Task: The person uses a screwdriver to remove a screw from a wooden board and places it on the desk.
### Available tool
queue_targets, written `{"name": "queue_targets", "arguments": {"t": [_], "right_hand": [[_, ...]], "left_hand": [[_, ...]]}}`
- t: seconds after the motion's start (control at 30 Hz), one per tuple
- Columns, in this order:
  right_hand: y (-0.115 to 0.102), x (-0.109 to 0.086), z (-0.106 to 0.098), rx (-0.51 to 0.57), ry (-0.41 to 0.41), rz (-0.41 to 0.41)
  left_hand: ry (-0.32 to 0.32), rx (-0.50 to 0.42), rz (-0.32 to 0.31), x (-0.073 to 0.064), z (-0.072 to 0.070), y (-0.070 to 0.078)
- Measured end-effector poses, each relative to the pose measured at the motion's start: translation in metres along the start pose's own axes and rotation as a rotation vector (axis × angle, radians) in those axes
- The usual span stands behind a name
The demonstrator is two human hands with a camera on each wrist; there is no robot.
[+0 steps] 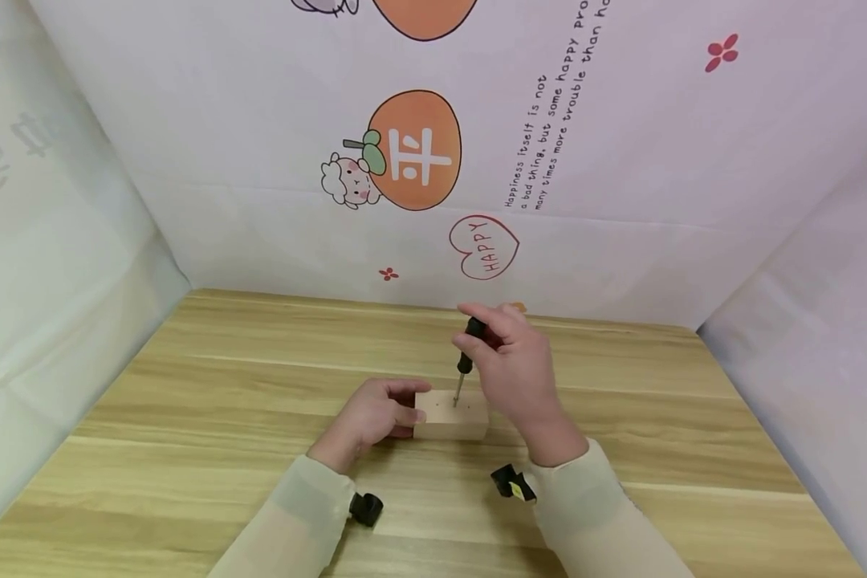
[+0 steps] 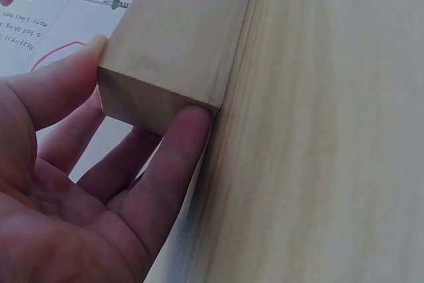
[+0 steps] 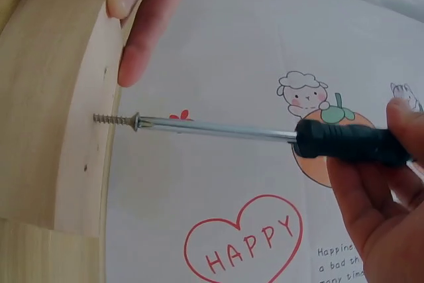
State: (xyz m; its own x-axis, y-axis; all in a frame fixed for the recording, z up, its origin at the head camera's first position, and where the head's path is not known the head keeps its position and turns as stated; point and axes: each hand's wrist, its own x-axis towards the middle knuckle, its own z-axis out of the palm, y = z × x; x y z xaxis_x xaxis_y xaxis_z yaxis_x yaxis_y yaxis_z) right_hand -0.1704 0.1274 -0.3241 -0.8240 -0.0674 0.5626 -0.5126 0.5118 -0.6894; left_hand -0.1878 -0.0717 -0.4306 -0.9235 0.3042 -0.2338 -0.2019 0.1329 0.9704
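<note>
A pale wooden block [image 1: 451, 430] lies on the table in front of me. My left hand [image 1: 374, 417] grips its left end, thumb on the top edge and fingers round the end face. In my right hand [image 1: 518, 373] is a screwdriver [image 3: 344, 141] with a black handle, pinched between thumb and fingers. Its steel shaft points down, the tip seated in the head of a screw [image 3: 116, 120]. Most of the screw's thread stands out of the block's top face, its point at the middle. Small dark holes show in that face on either side of the screw.
The wood-grain table [image 1: 260, 361] reaches back to a white printed cloth [image 1: 260, 201] hung upright behind it. More white cloth hangs at both sides. A black wrist camera mount [image 1: 365, 509] is on the left sleeve, another [image 1: 511, 483] on the right.
</note>
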Motion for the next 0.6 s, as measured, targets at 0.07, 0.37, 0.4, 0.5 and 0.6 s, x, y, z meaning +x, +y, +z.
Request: {"name": "queue_targets", "arguments": {"t": [0.07, 0.37, 0.4, 0.5, 0.6], "right_hand": [[0.003, 0.0, -0.003, 0.032, -0.024, 0.0], [0.019, 0.002, -0.008, 0.367, -0.146, -0.09], [0.019, 0.002, -0.008, 0.386, -0.159, -0.089], [0.019, 0.002, -0.007, 0.394, -0.178, -0.074], [0.016, 0.0, -0.003, 0.284, -0.154, -0.063]], "left_hand": [[0.001, 0.002, -0.001, 0.0, 0.0, 0.0], [-0.006, 0.005, -0.003, -0.001, -0.001, 0.003], [-0.006, 0.005, -0.004, -0.001, -0.001, 0.003], [-0.005, 0.005, -0.002, -0.001, 0.0, 0.004], [-0.007, 0.009, -0.001, -0.002, 0.001, 0.003]]}}
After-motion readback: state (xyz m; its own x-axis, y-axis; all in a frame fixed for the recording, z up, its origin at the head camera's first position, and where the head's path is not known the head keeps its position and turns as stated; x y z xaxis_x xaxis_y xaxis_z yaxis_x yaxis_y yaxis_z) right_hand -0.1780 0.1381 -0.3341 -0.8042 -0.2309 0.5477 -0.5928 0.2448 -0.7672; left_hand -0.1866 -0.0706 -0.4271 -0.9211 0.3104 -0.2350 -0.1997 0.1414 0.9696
